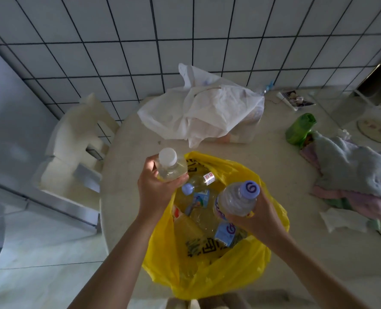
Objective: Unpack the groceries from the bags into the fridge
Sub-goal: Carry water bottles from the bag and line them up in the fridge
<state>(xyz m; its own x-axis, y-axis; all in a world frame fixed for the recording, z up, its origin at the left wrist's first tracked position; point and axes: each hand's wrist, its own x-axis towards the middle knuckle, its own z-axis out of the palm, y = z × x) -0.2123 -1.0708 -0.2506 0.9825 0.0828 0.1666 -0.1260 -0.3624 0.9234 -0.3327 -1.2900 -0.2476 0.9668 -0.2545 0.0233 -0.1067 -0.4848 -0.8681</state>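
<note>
Two bottles are out and held over the open yellow bag [209, 273] on the tabletop [274, 166]: the left hand [156, 188] is wrapped around a white-capped bottle [171, 165] of yellowish drink, and the right hand [257, 216] grips a purple-capped bottle [238, 198] with a swirl logo on the lid. At least two more bottles sit in the bag, labels too blurry to read, and a second bag, a white bag [204, 110], sits behind it.

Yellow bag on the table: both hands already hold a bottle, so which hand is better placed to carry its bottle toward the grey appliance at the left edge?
Probably the left hand: its white-capped bottle is nearer that side than the right hand.
</note>
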